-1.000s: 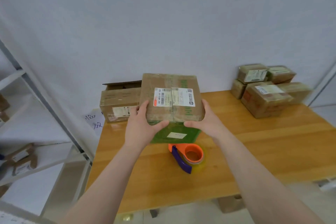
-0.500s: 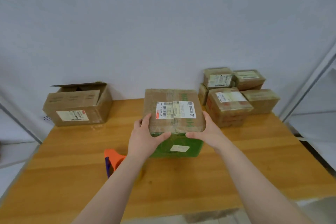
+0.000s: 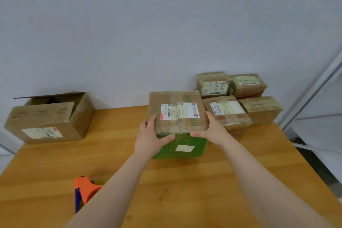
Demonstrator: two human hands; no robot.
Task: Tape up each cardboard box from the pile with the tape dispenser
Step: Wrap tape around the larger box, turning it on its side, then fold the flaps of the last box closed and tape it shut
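Note:
A taped cardboard box (image 3: 177, 111) with white shipping labels on top and a green front face sits near the middle of the wooden table (image 3: 203, 181). My left hand (image 3: 152, 139) grips its near left corner and my right hand (image 3: 211, 131) grips its near right corner, thumbs on the front edge. The orange tape dispenser (image 3: 84, 190) with a purple handle lies at the near left, partly hidden behind my left forearm. An open cardboard box (image 3: 50, 118) with raised flaps stands at the far left.
A pile of several taped boxes (image 3: 236, 102) stands at the far right against the white wall, just right of the held box. A metal shelf frame (image 3: 314, 89) rises beyond the table's right edge.
Both hands have carried the box to the right and set it close to the pile of taped boxes. The view has swung right, so the dispenser now lies lower left.

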